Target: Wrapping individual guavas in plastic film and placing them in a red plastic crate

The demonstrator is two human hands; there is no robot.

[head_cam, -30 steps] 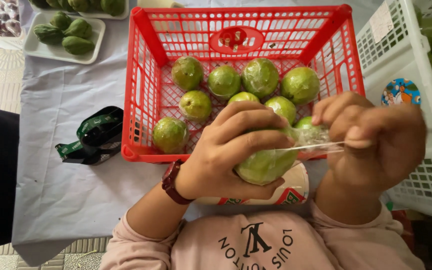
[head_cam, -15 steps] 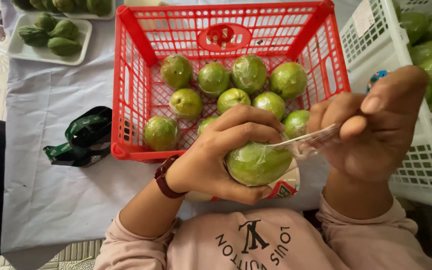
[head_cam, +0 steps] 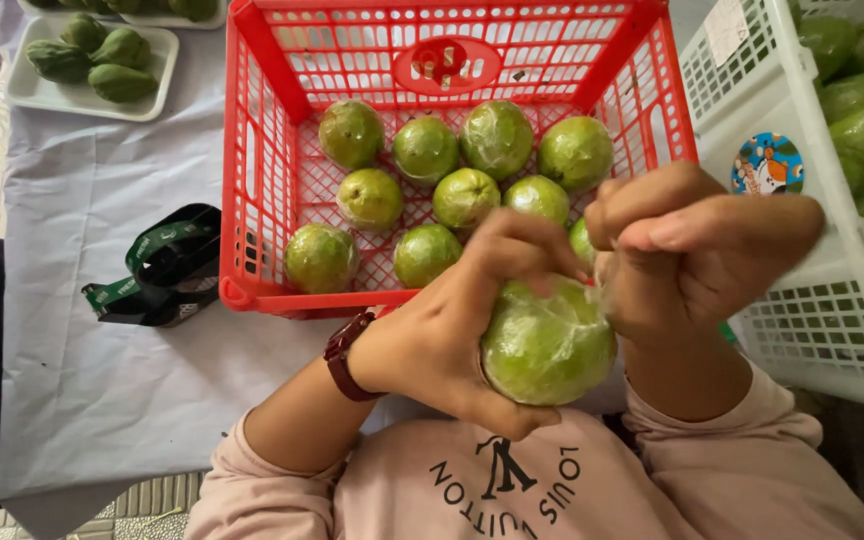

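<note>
Over the near edge of the red crate [head_cam: 262, 190], the left hand [head_cam: 452, 340] clasps a film-covered green fruit [head_cam: 547, 345] while the right hand [head_cam: 697, 250] pinches its loose wrap shut. Ten wrapped fruits [head_cam: 422, 150] already lie inside; more fill the white basket [head_cam: 802, 330], which bears a round blue sticker [head_cam: 769, 163] and a white tag [head_cam: 727, 28].

Right hand [head_cam: 697, 255] moved in from stretched film, now closed against wrapped guava [head_cam: 547, 345].
</note>
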